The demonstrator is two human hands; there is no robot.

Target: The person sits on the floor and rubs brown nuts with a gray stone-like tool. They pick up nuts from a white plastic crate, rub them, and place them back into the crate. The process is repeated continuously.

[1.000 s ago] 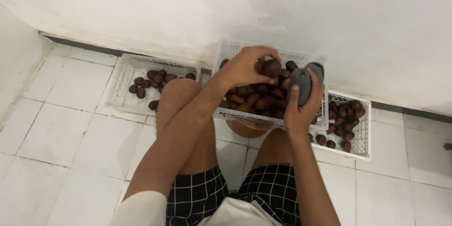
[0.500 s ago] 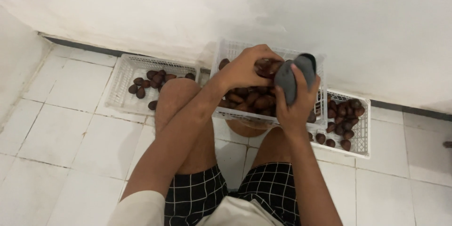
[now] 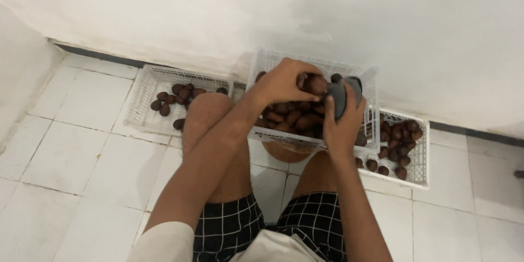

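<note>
The person sits on the floor with 3 white plastic baskets ranged along the wall. The left hand is curled around a dark brown fruit, holding it over the middle basket, which rests raised between the knees. The right hand grips a grey tool of some kind, its upper end touching or just beside that fruit; I cannot tell what sort of tool it is.

Judging by how the fruit lies, the work looks partway along. The middle basket holds a heaped pile of brown fruits, so plenty is left there. The left basket has only a small cluster in its far corner, most of its bottom bare. The right basket carries a moderate scatter. Which of the side baskets takes finished fruit I cannot tell.

The floor is pale square tile with thin dark grout lines, a bit scuffed. The wall is plain white plaster, with a dark strip along its foot. The person wears black checked shorts.
</note>
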